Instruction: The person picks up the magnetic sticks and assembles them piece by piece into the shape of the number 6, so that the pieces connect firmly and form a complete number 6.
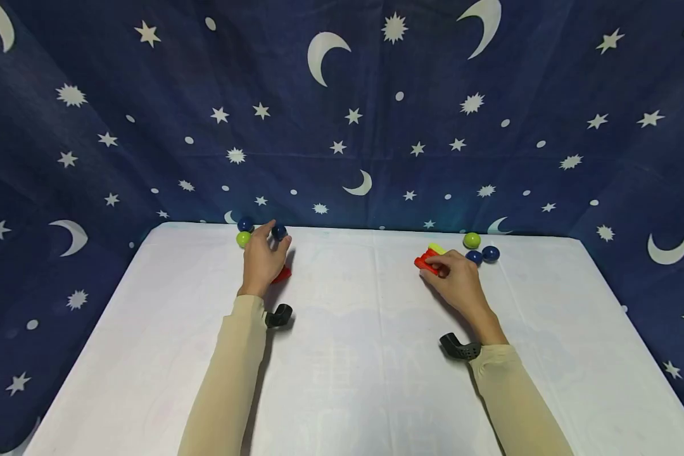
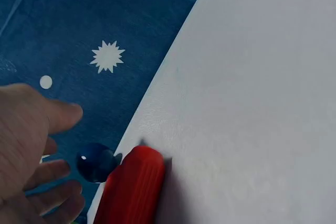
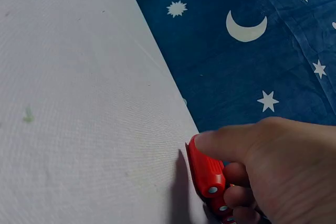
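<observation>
My left hand hovers at the back left of the table, thumb and fingers spread around a dark blue ball without gripping it. In the left wrist view that blue ball sits beside a ribbed red plastic piece with a rounded end. Most of this red piece is hidden under the hand in the head view. At the back right, my right hand pinches another red plastic piece between thumb and fingers. Small pale round spots mark this red piece in the right wrist view.
Left of my left hand lie a blue ball and a green ball. A yellow-green piece touches the right red piece. Another green ball and two blue balls lie beyond my right hand. A starry curtain borders the white table.
</observation>
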Tool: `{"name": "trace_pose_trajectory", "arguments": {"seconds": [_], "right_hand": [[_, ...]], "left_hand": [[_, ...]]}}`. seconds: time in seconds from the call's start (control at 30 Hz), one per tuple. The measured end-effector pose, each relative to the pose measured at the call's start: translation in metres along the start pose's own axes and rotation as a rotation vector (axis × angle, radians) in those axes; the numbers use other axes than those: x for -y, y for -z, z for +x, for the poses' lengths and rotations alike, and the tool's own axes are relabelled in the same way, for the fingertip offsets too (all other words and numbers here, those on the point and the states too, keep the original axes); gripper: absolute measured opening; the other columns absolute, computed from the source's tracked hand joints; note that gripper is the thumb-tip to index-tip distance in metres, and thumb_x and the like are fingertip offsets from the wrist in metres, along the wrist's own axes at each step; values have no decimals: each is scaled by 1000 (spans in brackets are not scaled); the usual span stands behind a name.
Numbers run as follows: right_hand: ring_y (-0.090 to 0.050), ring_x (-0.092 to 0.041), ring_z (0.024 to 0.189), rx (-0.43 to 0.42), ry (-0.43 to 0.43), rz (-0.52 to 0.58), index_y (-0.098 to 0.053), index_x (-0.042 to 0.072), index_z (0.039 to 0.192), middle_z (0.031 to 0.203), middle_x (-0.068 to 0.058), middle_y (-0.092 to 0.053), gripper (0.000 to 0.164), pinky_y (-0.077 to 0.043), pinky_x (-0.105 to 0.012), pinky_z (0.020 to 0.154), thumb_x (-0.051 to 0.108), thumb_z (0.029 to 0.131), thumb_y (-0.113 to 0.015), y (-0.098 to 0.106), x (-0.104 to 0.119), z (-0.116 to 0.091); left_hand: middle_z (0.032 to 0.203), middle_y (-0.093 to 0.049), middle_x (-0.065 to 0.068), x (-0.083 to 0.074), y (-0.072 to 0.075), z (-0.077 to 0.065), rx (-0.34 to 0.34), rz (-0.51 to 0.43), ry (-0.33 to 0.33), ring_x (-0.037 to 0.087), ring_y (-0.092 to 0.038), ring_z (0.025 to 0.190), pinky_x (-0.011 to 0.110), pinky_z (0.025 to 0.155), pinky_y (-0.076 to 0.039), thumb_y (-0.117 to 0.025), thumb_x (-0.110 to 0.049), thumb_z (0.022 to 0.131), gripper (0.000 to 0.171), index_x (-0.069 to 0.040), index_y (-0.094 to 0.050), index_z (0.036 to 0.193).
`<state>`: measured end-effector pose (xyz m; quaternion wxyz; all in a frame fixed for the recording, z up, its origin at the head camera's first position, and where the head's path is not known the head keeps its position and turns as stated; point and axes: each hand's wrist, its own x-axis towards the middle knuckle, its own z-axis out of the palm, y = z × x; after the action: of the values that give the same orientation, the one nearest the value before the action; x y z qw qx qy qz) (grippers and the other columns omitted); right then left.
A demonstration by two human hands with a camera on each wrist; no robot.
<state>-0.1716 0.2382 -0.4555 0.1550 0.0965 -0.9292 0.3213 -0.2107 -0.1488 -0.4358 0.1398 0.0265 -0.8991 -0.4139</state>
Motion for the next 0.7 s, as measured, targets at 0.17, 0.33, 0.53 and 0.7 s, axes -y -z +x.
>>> {"name": "trace_pose_trajectory", "arguments": {"seconds": [0.17, 0.33, 0.53, 0.7], "right_hand": [[-54, -24, 75, 10, -28, -23, -77, -3, 104, 85, -12, -60, 27, -41, -35, 67, 9, 81, -85, -1, 0, 0], [-54, -25, 75, 5, -35, -44, -77, -3, 105, 85, -12, -59, 28, -42, -35, 66, 9, 82, -84, -3, 0, 0], [-54, -26, 75, -1, -36, -61, -77, -4, 105, 86, -13, -59, 28, -44, -36, 66, 9, 82, -84, -4, -1, 0], [-54, -26, 74, -7, -32, -61, -77, -4, 105, 86, -13, -59, 27, -45, -36, 65, 8, 82, -84, -4, -1, -1]], "left_hand": [[148, -49, 25, -1, -6, 9, 9, -8, 112, 39, -45, 139, 51, 115, -34, -68, -21, 98, 57, 5, -51, 145], [142, -54, 26, 1, -9, 15, 2, -5, 176, 39, -52, 131, 51, 113, -36, -69, -18, 97, 55, 6, -52, 144], [128, -64, 26, 5, -13, 20, -24, -8, 200, 36, -60, 109, 50, 105, -45, -70, -14, 96, 51, 5, -55, 142], [127, -65, 25, 5, -17, 22, -46, -10, 206, 36, -62, 111, 50, 101, -48, -70, -13, 96, 47, 3, -58, 139]]}}
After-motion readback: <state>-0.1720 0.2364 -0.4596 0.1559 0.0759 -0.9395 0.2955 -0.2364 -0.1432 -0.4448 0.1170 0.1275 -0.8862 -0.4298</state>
